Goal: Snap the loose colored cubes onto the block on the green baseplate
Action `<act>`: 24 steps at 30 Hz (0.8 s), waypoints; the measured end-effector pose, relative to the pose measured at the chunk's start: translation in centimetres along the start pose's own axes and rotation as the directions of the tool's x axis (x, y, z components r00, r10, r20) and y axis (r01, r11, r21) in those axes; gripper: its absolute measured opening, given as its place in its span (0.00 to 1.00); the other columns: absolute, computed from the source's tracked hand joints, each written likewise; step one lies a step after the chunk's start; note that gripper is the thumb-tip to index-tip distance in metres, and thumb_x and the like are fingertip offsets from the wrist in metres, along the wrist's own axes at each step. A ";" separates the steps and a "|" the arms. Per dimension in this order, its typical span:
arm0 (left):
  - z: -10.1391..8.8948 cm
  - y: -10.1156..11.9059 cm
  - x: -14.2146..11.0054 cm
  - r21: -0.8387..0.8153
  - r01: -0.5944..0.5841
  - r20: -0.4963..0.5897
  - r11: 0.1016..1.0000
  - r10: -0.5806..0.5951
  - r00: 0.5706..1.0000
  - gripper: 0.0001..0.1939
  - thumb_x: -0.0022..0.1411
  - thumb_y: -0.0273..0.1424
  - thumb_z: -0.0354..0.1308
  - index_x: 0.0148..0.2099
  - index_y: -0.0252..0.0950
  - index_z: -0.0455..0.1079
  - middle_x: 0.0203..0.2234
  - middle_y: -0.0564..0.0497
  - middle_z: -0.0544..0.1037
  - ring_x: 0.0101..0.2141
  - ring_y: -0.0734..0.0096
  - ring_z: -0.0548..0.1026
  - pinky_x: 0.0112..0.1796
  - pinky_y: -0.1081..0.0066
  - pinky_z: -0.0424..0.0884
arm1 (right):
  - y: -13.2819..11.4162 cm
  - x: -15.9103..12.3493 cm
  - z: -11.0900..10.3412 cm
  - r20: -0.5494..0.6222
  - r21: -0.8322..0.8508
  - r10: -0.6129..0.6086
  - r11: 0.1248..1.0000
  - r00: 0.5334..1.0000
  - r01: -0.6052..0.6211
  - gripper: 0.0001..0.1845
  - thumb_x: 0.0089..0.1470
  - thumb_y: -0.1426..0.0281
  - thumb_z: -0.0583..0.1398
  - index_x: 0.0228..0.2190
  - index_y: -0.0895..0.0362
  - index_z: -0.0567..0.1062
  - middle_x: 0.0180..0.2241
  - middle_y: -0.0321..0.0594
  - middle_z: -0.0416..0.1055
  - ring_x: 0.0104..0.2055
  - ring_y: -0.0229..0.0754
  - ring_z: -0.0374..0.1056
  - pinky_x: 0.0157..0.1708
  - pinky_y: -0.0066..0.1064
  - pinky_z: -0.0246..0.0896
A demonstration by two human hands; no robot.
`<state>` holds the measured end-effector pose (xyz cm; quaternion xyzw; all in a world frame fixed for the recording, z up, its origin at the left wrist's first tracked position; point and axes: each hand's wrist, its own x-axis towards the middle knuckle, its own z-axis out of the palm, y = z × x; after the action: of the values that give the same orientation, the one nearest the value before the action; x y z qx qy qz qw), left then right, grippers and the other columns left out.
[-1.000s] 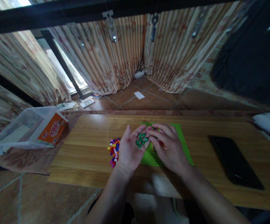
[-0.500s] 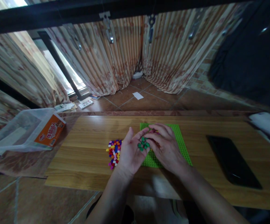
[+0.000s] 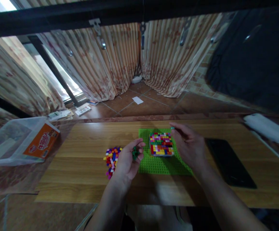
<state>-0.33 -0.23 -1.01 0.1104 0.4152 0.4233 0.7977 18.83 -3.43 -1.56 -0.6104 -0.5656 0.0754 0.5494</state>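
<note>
Several dark green toy bricks (image 3: 135,153) lie cupped in my left hand (image 3: 128,158), its fingers curled round them over the left edge of the green baseplate (image 3: 153,166). My right hand (image 3: 189,144) pinches one small green brick (image 3: 172,128) between thumb and forefinger, above the right back part of the plate. Between the hands, a block of many-coloured bricks (image 3: 161,144) stands on the plate, with rows of red, pink, white, yellow, green and orange. A loose pile of mixed bricks (image 3: 112,158) rests on the wooden table, left of my left hand.
A black flat tablet-like object (image 3: 231,162) lies right of the plate on the wooden table (image 3: 81,166). A clear plastic bin (image 3: 11,141) with an orange label stands at the left. Something white (image 3: 269,126) is at the far right. Curtains hang behind.
My hands have moved apart. The right one has gone right with a green brick taken from the left palm, uncovering the coloured block; the left fingers have curled. The view has shifted slightly.
</note>
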 end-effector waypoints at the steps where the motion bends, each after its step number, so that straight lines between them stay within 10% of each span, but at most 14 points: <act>1: 0.1 -0.2 0.0 0.025 0.004 0.005 1.000 -0.004 1.000 0.05 0.57 0.23 0.59 0.37 0.27 0.73 0.25 0.50 0.74 0.20 0.84 0.65 0.18 0.83 0.57 | 0.1 0.1 -0.1 0.004 -0.010 -0.005 1.000 1.000 0.005 0.12 0.59 0.68 0.57 0.43 0.53 0.78 0.40 0.42 0.76 0.40 0.43 0.73 0.39 0.36 0.69; 24: 1.0 -2.3 0.7 0.327 -0.142 0.042 0.934 0.136 0.990 0.17 0.42 0.32 0.72 0.28 0.32 0.67 0.19 0.58 0.67 0.16 0.88 0.57 0.16 0.81 0.46 | 1.7 0.1 -2.1 0.121 0.035 0.212 0.975 0.970 -0.218 0.10 0.59 0.63 0.58 0.38 0.55 0.74 0.30 0.40 0.78 0.33 0.44 0.77 0.32 0.35 0.71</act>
<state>1.95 -0.96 -2.02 0.2748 0.4637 0.4025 0.7399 21.44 -4.16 -1.98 -0.6494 -0.5251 0.1836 0.5186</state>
